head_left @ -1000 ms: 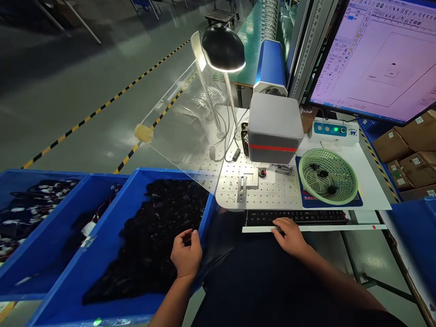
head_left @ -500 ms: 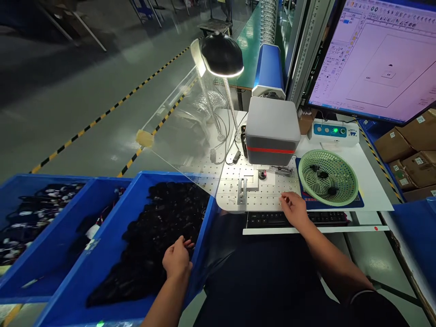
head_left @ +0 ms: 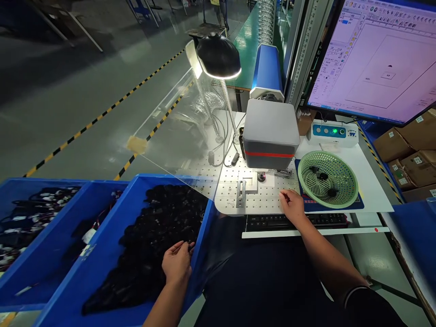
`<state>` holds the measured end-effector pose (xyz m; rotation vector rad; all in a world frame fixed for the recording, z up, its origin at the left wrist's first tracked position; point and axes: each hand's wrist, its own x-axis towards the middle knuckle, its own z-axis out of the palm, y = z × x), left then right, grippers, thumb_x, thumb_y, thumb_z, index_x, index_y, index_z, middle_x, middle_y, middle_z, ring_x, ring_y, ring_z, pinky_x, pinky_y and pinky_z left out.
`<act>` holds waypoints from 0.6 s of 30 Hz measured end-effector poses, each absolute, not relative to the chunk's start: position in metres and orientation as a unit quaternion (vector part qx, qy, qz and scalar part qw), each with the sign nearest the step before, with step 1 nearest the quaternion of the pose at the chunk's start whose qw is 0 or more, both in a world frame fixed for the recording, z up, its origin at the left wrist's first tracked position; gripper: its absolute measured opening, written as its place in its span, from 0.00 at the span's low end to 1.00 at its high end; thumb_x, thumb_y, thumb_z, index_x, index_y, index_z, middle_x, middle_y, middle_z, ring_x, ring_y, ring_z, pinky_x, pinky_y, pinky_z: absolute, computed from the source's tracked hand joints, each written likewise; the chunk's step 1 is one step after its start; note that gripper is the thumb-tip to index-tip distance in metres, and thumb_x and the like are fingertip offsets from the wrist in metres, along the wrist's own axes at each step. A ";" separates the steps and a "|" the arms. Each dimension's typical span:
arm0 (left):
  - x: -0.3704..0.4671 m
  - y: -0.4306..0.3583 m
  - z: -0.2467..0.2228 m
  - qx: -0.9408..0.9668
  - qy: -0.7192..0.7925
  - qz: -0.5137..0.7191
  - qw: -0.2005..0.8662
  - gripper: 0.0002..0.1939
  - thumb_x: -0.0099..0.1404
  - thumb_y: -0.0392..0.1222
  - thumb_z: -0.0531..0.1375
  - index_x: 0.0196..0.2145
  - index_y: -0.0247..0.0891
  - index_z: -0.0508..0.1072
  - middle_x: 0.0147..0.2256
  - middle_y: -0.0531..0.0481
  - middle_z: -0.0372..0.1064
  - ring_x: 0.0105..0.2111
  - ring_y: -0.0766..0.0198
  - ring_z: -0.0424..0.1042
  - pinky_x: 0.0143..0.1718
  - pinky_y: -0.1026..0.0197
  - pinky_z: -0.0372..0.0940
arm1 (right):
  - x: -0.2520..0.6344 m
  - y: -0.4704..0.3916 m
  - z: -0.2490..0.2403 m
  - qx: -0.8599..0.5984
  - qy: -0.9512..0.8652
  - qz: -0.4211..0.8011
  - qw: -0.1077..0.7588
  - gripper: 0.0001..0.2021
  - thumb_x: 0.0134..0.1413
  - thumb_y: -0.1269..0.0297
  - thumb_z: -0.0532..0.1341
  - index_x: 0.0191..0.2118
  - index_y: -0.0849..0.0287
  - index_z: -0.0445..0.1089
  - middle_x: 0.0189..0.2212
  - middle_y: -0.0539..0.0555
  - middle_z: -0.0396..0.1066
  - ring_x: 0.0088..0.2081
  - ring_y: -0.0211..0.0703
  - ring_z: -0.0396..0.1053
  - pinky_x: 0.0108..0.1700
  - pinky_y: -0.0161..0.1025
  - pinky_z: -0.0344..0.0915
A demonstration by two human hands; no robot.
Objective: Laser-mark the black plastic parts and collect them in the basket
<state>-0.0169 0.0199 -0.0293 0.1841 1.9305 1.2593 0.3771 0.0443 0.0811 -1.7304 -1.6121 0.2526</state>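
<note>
My left hand (head_left: pixel 177 263) is over a blue bin (head_left: pixel 134 200) with a heap of small black parts (head_left: pixel 160 222). Its thumb and fingers are pinched together at the heap's right side; a dark bit shows at the fingertips, too small to name. My right hand (head_left: pixel 292 205) rests at the front edge of a perforated metal plate (head_left: pixel 265 202), fingers loosely curled, with nothing visible in them. On the plate, a small round black part (head_left: pixel 261 176) sits beside a square metal fixture (head_left: pixel 251 181), below a grey machine head (head_left: pixel 271 131).
A green basket (head_left: pixel 352 181) with a few black parts stands right of my right hand. A keyboard (head_left: pixel 269 222) lies below the plate's edge. A lamp (head_left: pixel 218 54), a clear sheet (head_left: pixel 170 154), a monitor (head_left: pixel 381 59) and a control box (head_left: pixel 334 132) surround the bench. Another blue bin (head_left: pixel 44 272) holds cabled parts.
My left hand's fingers have drawn together into a pinch over the heap. My right hand stays at the plate edge, fingers slightly more curled. The view has shifted slightly.
</note>
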 end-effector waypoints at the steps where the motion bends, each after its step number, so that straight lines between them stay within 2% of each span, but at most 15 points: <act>1: -0.016 0.019 -0.028 0.070 0.761 0.504 0.402 0.16 0.49 0.35 0.64 0.37 0.38 0.66 0.28 0.51 0.69 0.26 0.62 0.74 0.27 0.60 0.71 | 0.377 0.044 0.081 -0.675 -0.631 0.093 0.370 0.11 0.65 0.60 0.55 0.39 0.56 0.75 0.27 0.51 0.70 0.30 0.43 0.67 0.37 0.40 0.65; 5: -0.012 0.017 -0.019 0.075 0.750 0.521 0.401 0.18 0.53 0.41 0.67 0.39 0.38 0.66 0.31 0.50 0.71 0.26 0.61 0.75 0.27 0.58 0.73 | 0.376 0.044 0.080 -0.668 -0.641 0.076 0.371 0.12 0.65 0.61 0.55 0.39 0.56 0.75 0.27 0.52 0.70 0.31 0.44 0.67 0.38 0.40 0.65; 9: -0.011 0.016 -0.014 0.115 0.764 0.506 0.385 0.22 0.54 0.51 0.69 0.40 0.36 0.69 0.33 0.47 0.73 0.24 0.64 0.72 0.21 0.63 0.67 | 0.376 0.045 0.081 -0.674 -0.636 0.085 0.366 0.12 0.64 0.61 0.55 0.39 0.56 0.75 0.27 0.52 0.71 0.31 0.43 0.68 0.37 0.40 0.65; 12: -0.011 0.016 -0.018 0.136 0.763 0.507 0.376 0.24 0.53 0.52 0.70 0.42 0.36 0.69 0.35 0.46 0.75 0.24 0.66 0.70 0.20 0.66 0.64 | 0.377 0.050 0.080 -0.685 -0.621 0.099 0.368 0.11 0.62 0.60 0.57 0.38 0.57 0.76 0.28 0.52 0.72 0.30 0.43 0.68 0.37 0.39 0.65; 18: -0.014 0.014 -0.025 0.180 0.765 0.503 0.361 0.25 0.55 0.54 0.68 0.45 0.37 0.71 0.37 0.46 0.76 0.28 0.65 0.71 0.23 0.65 0.65 | 0.365 0.083 0.082 -0.693 -0.603 0.143 0.368 0.11 0.59 0.62 0.59 0.43 0.58 0.76 0.29 0.52 0.74 0.31 0.44 0.70 0.39 0.39 0.66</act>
